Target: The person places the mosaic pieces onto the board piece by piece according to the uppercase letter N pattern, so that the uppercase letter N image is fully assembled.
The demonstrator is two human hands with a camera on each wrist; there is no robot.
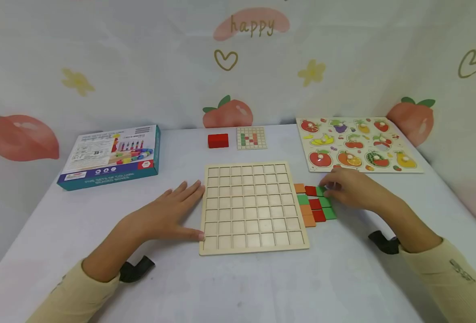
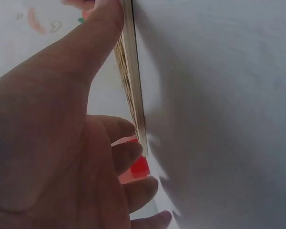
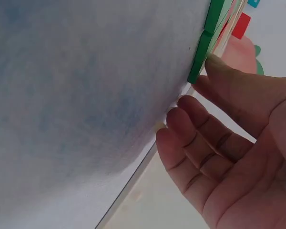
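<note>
A wooden grid board (image 1: 254, 206) with bare square cells lies in the middle of the table. My left hand (image 1: 169, 217), fingers spread, rests against its left edge; the thumb lies on the board's near left corner. Along the board's right side lie several flat square tiles: orange (image 1: 307, 209), red (image 1: 319, 216) and green (image 1: 330, 213). My right hand (image 1: 349, 188) is at the far end of these rows, pinching the end green tile (image 3: 198, 59) with thumb and index finger. Its other fingers curve loosely beside the table top.
Behind the board stand a red block (image 1: 218, 141) and a small pattern card (image 1: 252, 138) with coloured squares. A boxed bead set (image 1: 110, 154) lies at the left. At the back right is a fruit knob puzzle (image 1: 357, 146), close beyond my right hand. A printed cloth (image 1: 173, 67) hangs behind.
</note>
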